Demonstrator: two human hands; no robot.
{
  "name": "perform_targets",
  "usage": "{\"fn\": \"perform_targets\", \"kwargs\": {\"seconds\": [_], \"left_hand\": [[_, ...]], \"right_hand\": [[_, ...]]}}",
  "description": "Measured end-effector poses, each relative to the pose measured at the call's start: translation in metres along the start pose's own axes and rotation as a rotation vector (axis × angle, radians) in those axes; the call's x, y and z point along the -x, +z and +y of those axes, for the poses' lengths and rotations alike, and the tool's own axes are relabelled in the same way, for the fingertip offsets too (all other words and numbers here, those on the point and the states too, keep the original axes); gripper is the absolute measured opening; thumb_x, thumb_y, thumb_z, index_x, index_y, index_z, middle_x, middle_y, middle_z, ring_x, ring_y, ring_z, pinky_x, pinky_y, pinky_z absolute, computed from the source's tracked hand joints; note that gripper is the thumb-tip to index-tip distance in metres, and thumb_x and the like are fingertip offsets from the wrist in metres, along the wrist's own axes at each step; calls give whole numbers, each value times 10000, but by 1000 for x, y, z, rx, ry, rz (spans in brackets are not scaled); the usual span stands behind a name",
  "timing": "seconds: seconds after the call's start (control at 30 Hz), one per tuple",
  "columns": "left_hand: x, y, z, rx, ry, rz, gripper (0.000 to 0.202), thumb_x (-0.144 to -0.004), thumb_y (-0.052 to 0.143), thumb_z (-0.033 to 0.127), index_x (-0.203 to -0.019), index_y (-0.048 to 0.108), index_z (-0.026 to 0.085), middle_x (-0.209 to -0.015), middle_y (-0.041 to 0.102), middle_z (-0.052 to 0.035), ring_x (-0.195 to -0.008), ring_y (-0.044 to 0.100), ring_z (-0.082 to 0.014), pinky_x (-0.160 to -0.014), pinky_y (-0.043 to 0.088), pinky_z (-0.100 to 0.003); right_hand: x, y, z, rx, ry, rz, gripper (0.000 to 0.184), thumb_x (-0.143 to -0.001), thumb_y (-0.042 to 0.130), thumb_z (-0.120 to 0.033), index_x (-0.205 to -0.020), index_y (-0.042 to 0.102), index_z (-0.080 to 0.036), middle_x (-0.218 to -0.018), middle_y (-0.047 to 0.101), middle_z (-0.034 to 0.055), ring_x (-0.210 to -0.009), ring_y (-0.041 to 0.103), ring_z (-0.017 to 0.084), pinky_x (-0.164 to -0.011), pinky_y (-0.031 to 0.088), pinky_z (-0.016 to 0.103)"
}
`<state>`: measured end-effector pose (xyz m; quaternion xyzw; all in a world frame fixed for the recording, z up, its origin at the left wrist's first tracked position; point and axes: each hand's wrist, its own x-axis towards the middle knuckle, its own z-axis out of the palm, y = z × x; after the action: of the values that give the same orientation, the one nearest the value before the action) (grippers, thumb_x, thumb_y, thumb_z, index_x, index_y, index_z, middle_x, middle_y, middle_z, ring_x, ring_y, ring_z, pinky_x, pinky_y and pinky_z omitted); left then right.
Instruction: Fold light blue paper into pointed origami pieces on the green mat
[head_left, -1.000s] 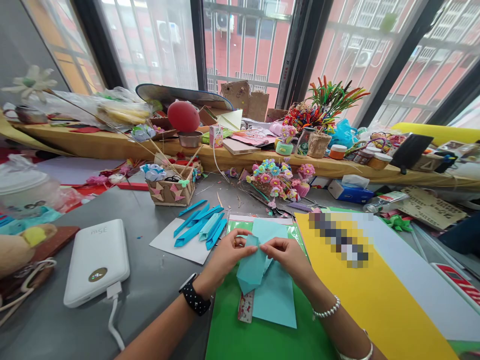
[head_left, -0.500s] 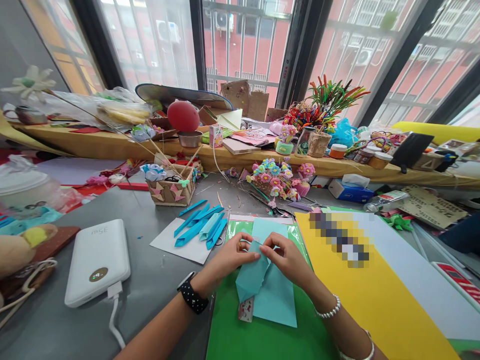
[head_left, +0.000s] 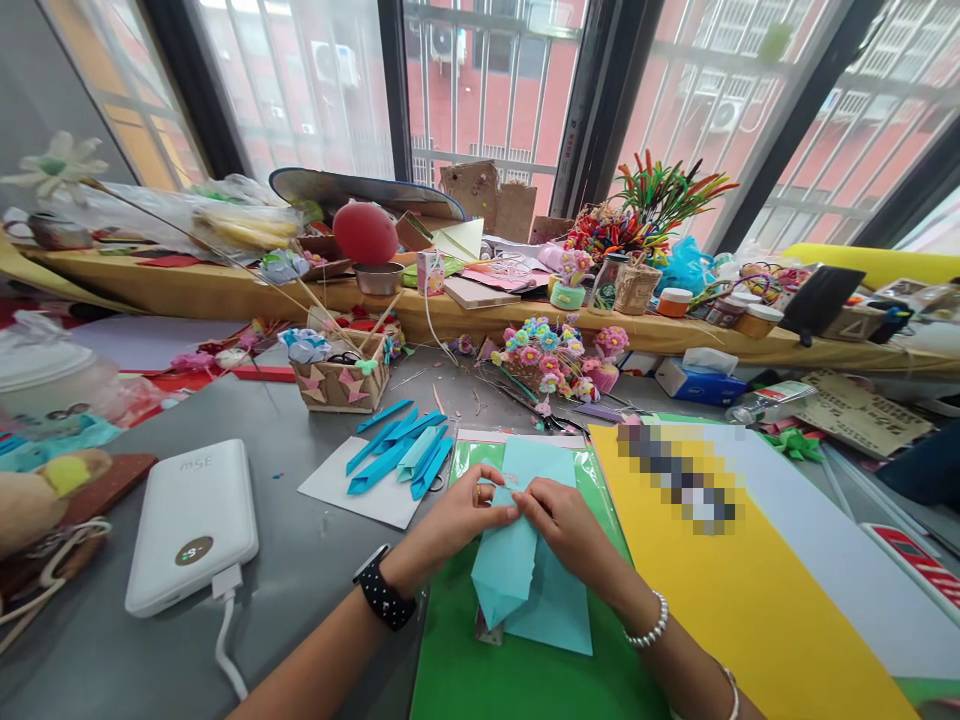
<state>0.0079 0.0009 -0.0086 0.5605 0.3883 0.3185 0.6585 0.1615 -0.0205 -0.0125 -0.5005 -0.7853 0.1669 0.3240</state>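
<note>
Between my two hands is a folded piece of light blue paper, its pointed end toward me. My left hand pinches its upper edge from the left, thumb against the paper. From the right, my right hand pinches the same upper edge, fingers close to the left thumb. Beneath lies a flat light blue sheet on a green mat. A small printed card shows partly under the folded paper's tip. Folded blue paper strips lie on a white sheet to the left.
A white power bank with a cable lies left. Yellow paper spreads right of the mat. Behind stand a cardboard box, a bunch of craft flowers and a tissue box. A cluttered ledge runs below the windows.
My right hand has turned and moved slightly left, its fingers now closed at the paper's top edge. The folded paper has tilted and covers more of the small card.
</note>
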Motion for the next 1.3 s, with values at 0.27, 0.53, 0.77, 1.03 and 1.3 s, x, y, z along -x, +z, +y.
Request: {"fn": "perform_targets", "kwargs": {"seconds": [0.27,0.53,0.77,1.03,1.3], "left_hand": [[1,0,5,-37,-6,-31,369,-612,646,289,-848,386,176,-519,372,104,-467,324,-54,-452,212,-187],[-1,-2,2,-61,-1,-50,448,-571,690,302,-926,452,167,-509,375,102,-488,378,-67,-469,243,-188],[-2,-6,10,269,-16,343,396,-658,594,436,-934,497,169,-861,536,-38,-778,533,-149,-679,430,-264],[1,2,6,63,-78,113,273,-599,668,366,-716,599,130,-757,620,-50,-796,586,-204,-711,441,-294],[1,-2,9,22,10,184,221,-649,620,353,-650,612,132,-719,641,-37,-688,576,-149,-707,435,-274]], "right_hand": [[-3,-11,1,-233,148,-89,468,-815,392,-405,-411,337,-175,-416,351,-45,-417,344,76,-455,271,214],[-3,-15,1,-616,231,-141,235,-723,552,-357,-608,508,-156,-497,452,-51,-443,396,70,-423,308,189],[-5,-15,10,-968,510,142,245,-673,615,-375,-658,523,-148,-580,612,5,-496,566,94,-470,440,192],[-3,-8,0,-1209,621,107,227,-650,650,-341,-655,528,-150,-698,668,43,-641,631,127,-556,470,196],[-4,-3,-2,-1081,552,64,198,-668,624,-335,-660,596,-139,-702,641,33,-633,585,113,-531,428,197]]}}
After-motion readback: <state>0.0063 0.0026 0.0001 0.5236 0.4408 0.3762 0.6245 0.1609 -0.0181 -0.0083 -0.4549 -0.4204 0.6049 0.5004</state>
